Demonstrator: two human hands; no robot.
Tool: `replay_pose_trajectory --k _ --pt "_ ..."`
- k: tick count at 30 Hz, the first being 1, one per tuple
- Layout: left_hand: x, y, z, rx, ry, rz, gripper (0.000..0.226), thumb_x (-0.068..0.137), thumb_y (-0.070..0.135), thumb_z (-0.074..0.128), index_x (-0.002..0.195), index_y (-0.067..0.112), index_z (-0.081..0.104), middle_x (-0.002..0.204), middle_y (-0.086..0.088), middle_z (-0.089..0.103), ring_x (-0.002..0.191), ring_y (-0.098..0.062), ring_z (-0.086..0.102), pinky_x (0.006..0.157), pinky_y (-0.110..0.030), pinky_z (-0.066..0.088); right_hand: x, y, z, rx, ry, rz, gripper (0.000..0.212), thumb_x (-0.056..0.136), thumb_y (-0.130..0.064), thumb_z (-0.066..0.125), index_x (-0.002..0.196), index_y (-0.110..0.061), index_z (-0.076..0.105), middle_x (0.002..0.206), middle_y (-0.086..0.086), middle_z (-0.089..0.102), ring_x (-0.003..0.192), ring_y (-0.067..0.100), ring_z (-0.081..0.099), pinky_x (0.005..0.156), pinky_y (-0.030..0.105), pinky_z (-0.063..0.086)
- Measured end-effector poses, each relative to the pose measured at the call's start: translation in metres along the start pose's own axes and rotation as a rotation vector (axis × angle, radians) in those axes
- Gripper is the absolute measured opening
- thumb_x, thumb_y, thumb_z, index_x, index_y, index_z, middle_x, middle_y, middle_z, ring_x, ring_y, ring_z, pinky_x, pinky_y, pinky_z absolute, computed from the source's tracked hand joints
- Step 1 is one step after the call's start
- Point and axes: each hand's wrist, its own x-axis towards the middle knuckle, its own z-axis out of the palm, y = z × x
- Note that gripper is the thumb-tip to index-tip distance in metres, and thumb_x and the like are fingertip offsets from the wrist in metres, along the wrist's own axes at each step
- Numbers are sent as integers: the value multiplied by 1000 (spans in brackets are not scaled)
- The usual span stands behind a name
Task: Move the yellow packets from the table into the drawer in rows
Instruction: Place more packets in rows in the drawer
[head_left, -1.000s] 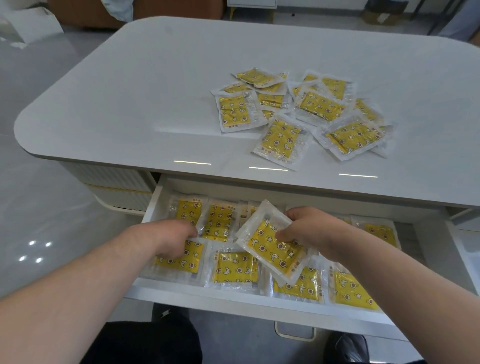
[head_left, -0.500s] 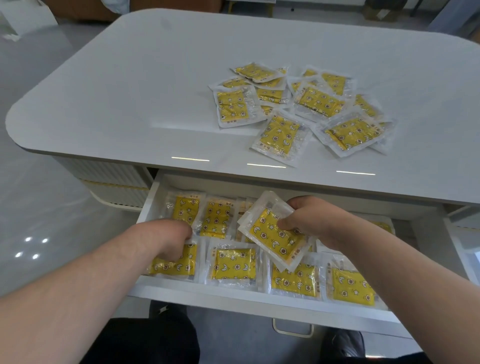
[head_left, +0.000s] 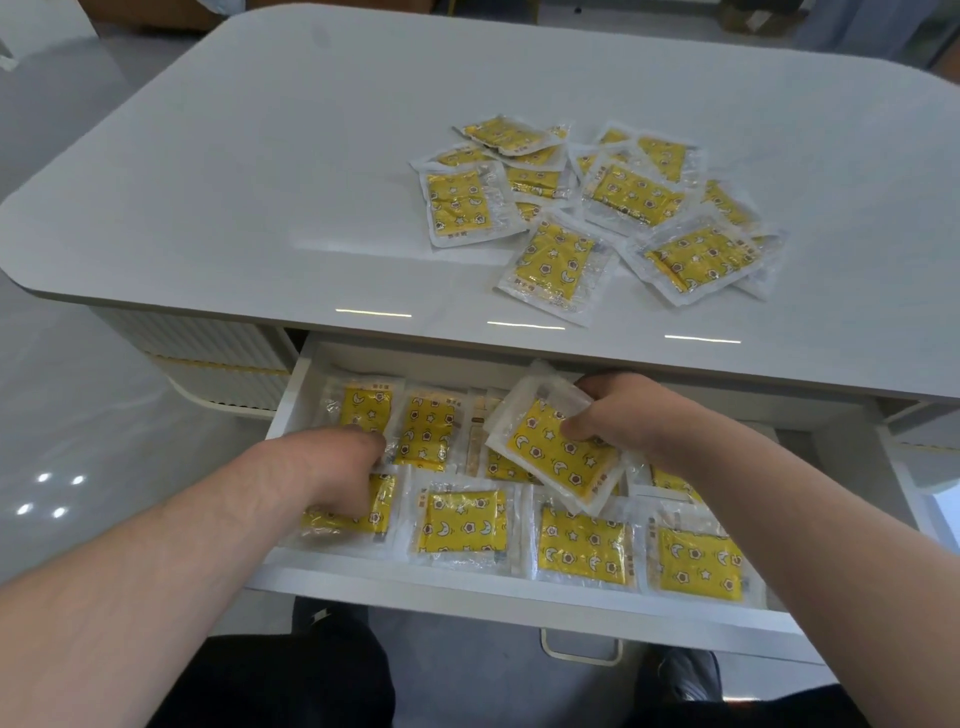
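Several yellow packets (head_left: 597, 208) lie in a loose pile on the white table (head_left: 260, 182). The white drawer (head_left: 467, 592) under the table's front edge stands open, with packets laid in two rows (head_left: 462, 525). My right hand (head_left: 618, 415) pinches one yellow packet (head_left: 550, 452) tilted above the back row, mid-drawer. My left hand (head_left: 332, 467) is curled, knuckles up, over the drawer's left end, resting on a front-row packet (head_left: 379, 506); its fingertips are hidden.
The drawer's metal handle (head_left: 582, 649) hangs below its front panel. A ribbed white cabinet side (head_left: 208, 364) sits left of the drawer. Glossy floor (head_left: 78, 415) lies to the left. My dark-clad legs are under the drawer.
My right hand has carried the held packet slightly farther back over the rear row. My left hand stays at the drawer's left end.
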Motion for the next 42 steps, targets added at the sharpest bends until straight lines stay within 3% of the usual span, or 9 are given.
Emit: replay_pose_trajectory --k 6,9,13,17,19,21,25,37,42 --pt "3 -5 1 36 5 -27 54 72 31 75 120 25 49 108 5 56 91 -16 54 75 -27 50 -3 -3 30 -167 -267 -130 19 84 -18 69 101 -23 62 89 -3 66 79 12 64 72 27 51" --pt "5 -9 2 12 13 -10 56 70 30 78 118 25 50 112 4 56 95 -17 55 80 -29 50 -1 -4 52 -303 -354 -209 16 86 -21 67 101 -25 62 92 -4 64 84 14 61 80 31 52" --pt "6 -11 2 -9 21 9 49 69 27 79 107 27 47 105 5 52 92 -16 53 75 -28 47 0 0 71 -325 -328 -272 24 87 -16 64 111 -20 66 92 -5 62 77 10 56 63 21 44" --pt "6 -11 3 -26 13 9 60 69 24 80 119 24 47 115 3 52 94 -17 50 78 -28 47 4 5 85 -236 -239 -289 27 87 -10 65 112 -20 66 92 -5 64 75 9 59 58 19 45" --pt "6 -10 3 -34 15 10 62 69 23 80 120 23 46 115 3 51 94 -17 50 78 -27 47 7 7 91 -203 -185 -278 29 88 -9 63 114 -20 65 98 0 66 81 15 63 63 26 53" --pt "6 -10 3 -34 19 12 61 69 23 80 120 23 46 109 4 49 93 -17 50 76 -27 46 8 7 97 -259 -130 -297 35 89 -12 62 123 -21 62 114 3 64 98 21 62 81 35 56" --pt "6 -10 3 -49 20 25 62 68 22 80 119 25 45 103 6 46 93 -18 51 73 -27 46 10 6 102 -557 -106 -368 64 88 -32 60 147 -26 36 149 0 40 136 26 35 112 41 31" --pt "7 -11 3 -57 19 58 49 68 22 79 101 30 43 102 5 51 90 -16 52 68 -26 44 11 7 109 -794 -217 -399 44 91 -39 49 129 -17 44 134 6 47 126 30 38 106 47 30" --pt "8 -11 4 -35 5 67 52 67 25 81 101 33 42 101 7 51 93 -16 52 70 -26 44 11 7 111 -776 -244 -385 52 93 -39 46 139 -16 37 139 8 46 129 31 39 105 45 31"
